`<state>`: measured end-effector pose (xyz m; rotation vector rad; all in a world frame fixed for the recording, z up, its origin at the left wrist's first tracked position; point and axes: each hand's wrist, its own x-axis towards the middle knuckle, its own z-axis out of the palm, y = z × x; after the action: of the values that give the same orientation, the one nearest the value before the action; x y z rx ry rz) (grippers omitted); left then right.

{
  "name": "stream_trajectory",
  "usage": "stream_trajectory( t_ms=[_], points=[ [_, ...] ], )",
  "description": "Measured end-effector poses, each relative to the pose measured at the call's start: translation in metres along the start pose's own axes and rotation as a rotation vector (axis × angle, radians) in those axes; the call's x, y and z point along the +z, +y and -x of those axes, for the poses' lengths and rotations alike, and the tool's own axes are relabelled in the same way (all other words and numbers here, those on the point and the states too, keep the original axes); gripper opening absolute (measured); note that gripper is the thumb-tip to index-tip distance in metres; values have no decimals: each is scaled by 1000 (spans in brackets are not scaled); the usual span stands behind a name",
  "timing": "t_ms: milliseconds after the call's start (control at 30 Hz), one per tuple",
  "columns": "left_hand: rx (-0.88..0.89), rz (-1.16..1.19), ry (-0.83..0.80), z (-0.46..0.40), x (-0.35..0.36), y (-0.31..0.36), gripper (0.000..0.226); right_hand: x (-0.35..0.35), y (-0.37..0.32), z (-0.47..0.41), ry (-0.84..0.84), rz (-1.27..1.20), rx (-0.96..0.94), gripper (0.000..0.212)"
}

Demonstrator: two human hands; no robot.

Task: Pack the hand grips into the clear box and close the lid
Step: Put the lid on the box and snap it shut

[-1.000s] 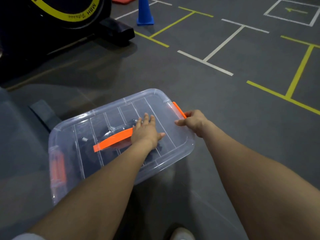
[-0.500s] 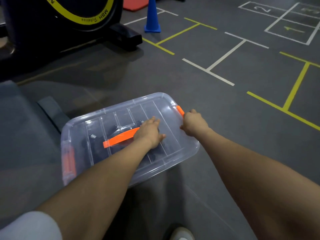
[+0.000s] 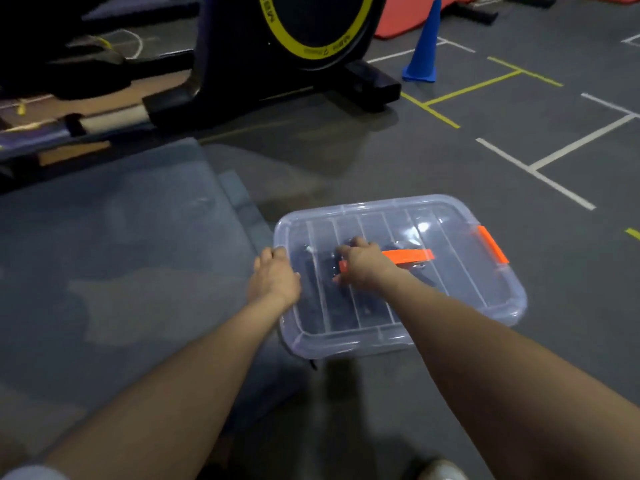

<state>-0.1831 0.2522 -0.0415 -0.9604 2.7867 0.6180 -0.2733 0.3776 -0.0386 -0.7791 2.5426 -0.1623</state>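
Observation:
The clear box (image 3: 485, 289) sits on the dark floor with its ribbed lid (image 3: 446, 233) laid on top. Dark hand grips (image 3: 323, 277) show dimly through the lid, near the middle. An orange carry handle (image 3: 410, 256) lies flat along the lid. At the box's right end an orange latch (image 3: 492, 244) is folded down over the rim. My left hand (image 3: 275, 277) is curled over the box's left end and hides the latch there. My right hand (image 3: 363, 268) rests on the lid over the left end of the carry handle, fingers bent.
A grey mat (image 3: 114, 258) lies directly left of the box. Behind stands a black exercise machine (image 3: 277, 53) with a yellow-ringed wheel. A blue cone (image 3: 424, 46) and an orange mat (image 3: 401, 15) are further back. White and yellow lines (image 3: 533, 168) mark the floor at right.
My left hand left the lid's middle and went to the box's left end. My right hand came off the right latch and moved onto the lid. The view swung left.

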Motion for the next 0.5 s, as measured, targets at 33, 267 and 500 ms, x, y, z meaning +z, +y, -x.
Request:
stream_trajectory(
  t_ms=[33, 267, 500],
  points=[
    [-64, 27, -31, -2, 2, -8, 49, 5, -1, -1, 1, 14, -2, 66],
    [-229, 366, -251, -11, 7, -24, 49, 7, 3, -4, 28, 37, -14, 71],
    [-343, 586, -176, -23, 0, -24, 28, 9, 3, -4, 40, 44, -11, 73]
  ],
)
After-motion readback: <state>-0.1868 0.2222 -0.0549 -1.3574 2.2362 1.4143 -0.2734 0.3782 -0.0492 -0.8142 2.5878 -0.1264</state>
